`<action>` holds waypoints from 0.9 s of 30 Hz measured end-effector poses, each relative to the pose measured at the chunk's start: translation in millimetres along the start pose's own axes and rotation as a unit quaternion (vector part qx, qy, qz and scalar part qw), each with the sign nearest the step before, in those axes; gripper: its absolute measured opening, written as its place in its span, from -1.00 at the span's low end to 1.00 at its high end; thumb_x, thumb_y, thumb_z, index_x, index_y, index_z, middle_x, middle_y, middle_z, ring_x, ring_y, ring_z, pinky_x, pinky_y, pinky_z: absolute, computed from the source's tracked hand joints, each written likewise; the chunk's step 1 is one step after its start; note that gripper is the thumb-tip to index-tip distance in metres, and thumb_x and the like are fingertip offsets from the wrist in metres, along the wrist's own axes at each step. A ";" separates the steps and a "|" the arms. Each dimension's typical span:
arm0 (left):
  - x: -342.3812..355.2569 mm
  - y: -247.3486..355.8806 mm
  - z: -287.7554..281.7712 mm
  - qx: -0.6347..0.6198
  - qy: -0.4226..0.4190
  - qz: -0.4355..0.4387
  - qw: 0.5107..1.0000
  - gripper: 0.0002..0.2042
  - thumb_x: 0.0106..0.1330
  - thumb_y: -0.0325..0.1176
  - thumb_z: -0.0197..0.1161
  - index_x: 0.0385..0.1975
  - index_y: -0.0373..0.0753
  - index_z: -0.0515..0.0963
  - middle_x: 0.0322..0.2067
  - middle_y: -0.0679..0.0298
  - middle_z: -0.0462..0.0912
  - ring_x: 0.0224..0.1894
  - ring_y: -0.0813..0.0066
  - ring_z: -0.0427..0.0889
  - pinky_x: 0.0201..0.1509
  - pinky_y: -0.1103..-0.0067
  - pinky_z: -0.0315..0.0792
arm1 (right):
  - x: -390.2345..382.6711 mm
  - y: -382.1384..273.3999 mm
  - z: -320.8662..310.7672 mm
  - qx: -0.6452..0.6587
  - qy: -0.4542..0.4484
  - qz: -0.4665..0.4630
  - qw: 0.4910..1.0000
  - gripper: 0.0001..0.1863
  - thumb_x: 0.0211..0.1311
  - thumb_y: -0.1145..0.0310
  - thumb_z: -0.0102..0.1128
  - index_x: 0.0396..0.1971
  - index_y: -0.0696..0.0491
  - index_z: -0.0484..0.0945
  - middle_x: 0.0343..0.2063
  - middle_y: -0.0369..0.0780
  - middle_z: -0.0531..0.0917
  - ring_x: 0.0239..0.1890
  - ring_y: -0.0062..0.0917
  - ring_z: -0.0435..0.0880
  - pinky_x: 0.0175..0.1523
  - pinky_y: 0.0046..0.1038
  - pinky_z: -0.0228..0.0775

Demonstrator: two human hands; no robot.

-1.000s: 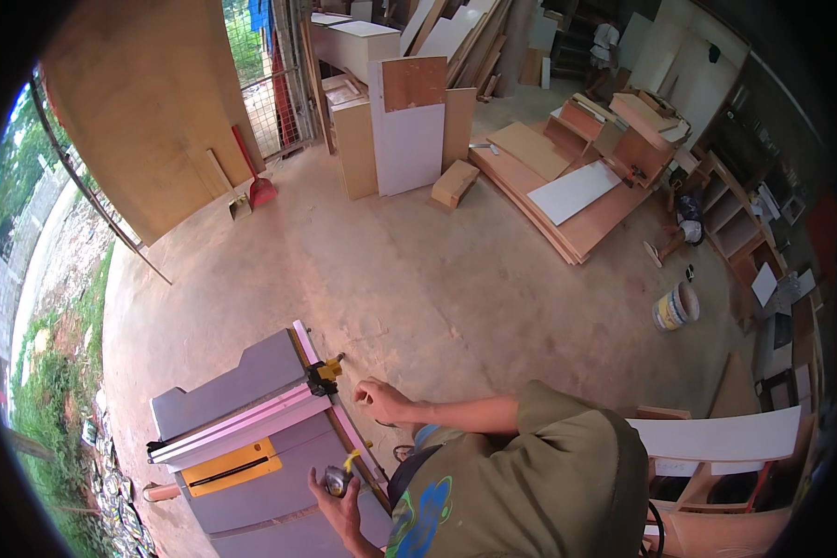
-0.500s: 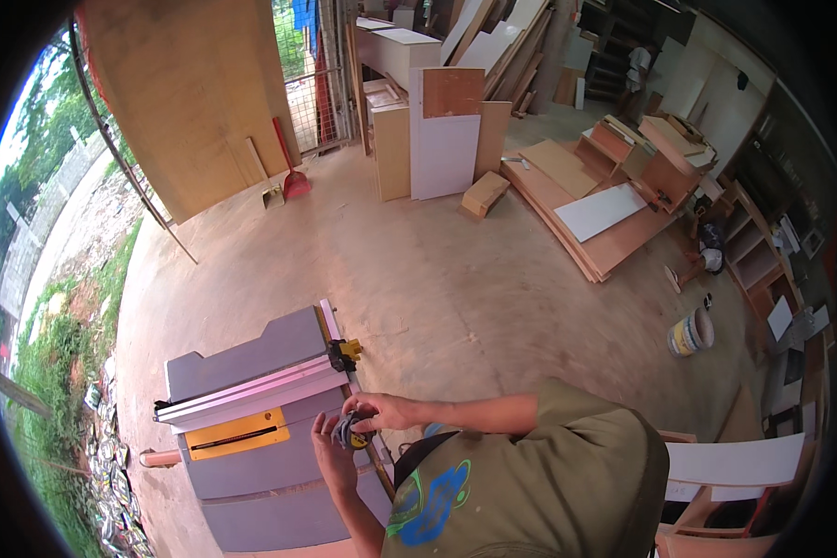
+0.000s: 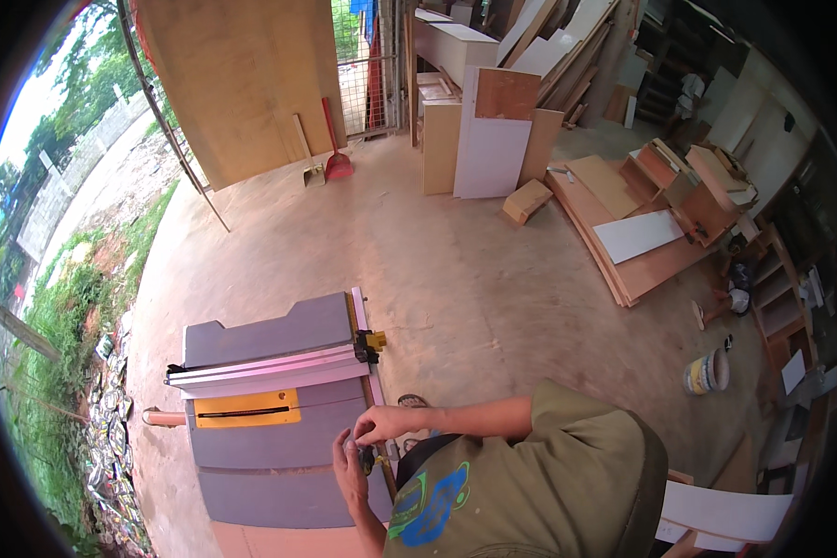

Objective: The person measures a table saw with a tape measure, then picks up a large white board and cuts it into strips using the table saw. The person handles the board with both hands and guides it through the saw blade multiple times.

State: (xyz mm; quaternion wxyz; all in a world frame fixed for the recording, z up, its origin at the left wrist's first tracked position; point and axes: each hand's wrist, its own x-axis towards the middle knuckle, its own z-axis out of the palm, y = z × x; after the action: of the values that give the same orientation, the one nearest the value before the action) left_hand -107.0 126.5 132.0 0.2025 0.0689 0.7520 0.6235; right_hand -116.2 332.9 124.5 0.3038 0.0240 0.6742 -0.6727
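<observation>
Both my hands are over the near right part of a table saw [image 3: 270,474] with a grey top. My left hand [image 3: 352,472] is curled, fingers up, around a small black-and-yellow object [image 3: 367,458]; its exact kind is too small to tell. Just above it, my right hand [image 3: 381,425] has its fingertips pinched together against the left fingertips. What the right fingers pinch, if anything, I cannot make out. Across the saw top lies a pale rip fence [image 3: 270,372] with a black-and-yellow clamp end [image 3: 370,347]. Nearer me is the yellow insert plate [image 3: 248,407] with its dark slot.
A dustpan [image 3: 339,166] leans by a large wooden panel [image 3: 242,84]. Boards [image 3: 495,139] stand at the back. Stacked sheets [image 3: 614,270] and cabinet pieces lie to the right, near a crouching person [image 3: 737,286] and a bucket [image 3: 707,372]. White-topped panels [image 3: 725,510] sit at lower right.
The view has shifted, so the surroundings sit further right. My right fingers have drawn into a pinch at the left fingertips, and the small object shows lower in my left hand.
</observation>
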 end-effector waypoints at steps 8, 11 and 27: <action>-12.7 14.3 -2.3 0.020 -0.014 -0.080 0.997 -0.60 0.55 -0.14 0.19 0.19 -0.30 0.51 -0.28 0.12 0.74 -0.17 0.45 0.66 -0.05 0.51 0.50 | 34.6 36.6 2.2 0.199 -0.134 0.103 0.965 -0.62 0.29 0.30 0.51 -0.15 0.06 0.43 -0.47 -0.37 0.49 -0.48 -0.66 0.50 -0.42 -0.52 0.38; -20.4 3.3 -13.2 0.064 0.002 -0.086 0.994 -0.65 0.52 -0.20 0.21 0.13 -0.31 0.55 -0.30 0.15 0.73 -0.22 0.48 0.64 -0.11 0.50 0.50 | 43.7 29.9 -12.2 0.249 -0.132 0.114 0.953 -0.64 0.28 0.33 0.50 -0.20 0.00 0.40 -0.49 -0.40 0.45 -0.52 -0.68 0.43 -0.43 -0.53 0.32; -109.1 -87.7 -133.0 0.210 0.252 -0.240 0.914 -0.66 0.35 -0.16 0.30 -0.21 -0.39 0.67 -0.38 -0.07 0.73 -0.30 0.27 0.71 -0.16 0.35 0.52 | 18.1 -11.1 -159.3 -0.034 -0.173 0.128 0.976 -0.53 0.37 0.08 0.42 0.04 0.12 0.57 -0.07 -0.18 0.68 -0.06 -0.51 0.73 -0.02 -0.45 0.68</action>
State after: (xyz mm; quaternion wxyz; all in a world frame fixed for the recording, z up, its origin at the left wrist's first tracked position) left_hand -46.8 -52.0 89.9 0.1304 -0.2323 0.8857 0.3802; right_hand -195.9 471.8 112.1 0.5003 -0.0173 0.6251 -0.5989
